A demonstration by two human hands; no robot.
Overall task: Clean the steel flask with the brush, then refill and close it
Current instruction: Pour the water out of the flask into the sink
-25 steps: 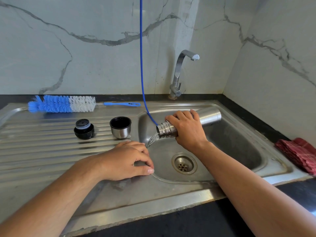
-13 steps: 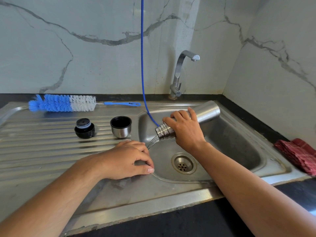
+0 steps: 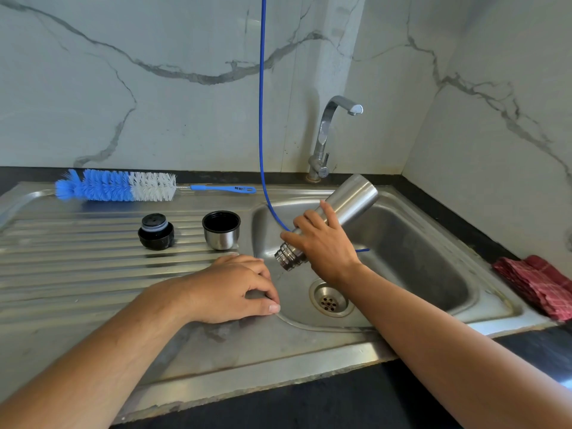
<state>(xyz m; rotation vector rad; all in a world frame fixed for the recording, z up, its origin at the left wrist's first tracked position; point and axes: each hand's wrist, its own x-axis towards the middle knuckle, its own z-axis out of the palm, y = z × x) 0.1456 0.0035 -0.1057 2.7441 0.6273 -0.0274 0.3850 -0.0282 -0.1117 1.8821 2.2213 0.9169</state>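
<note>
Overhead, right hand [image 3: 325, 246] grips tilted flask [image 3: 349, 202]; left hand [image 3: 229, 289] rests loosely curled beside.

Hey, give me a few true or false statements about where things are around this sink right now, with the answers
1. The right hand holds the steel flask tilted mouth-down over the sink basin. True.
2. The brush is inside the flask. False: it lies on the drainboard by the wall.
3. The cup lid stands open side up. True.
4. The left hand holds the black stopper. False: the stopper sits alone on the drainboard.
</note>
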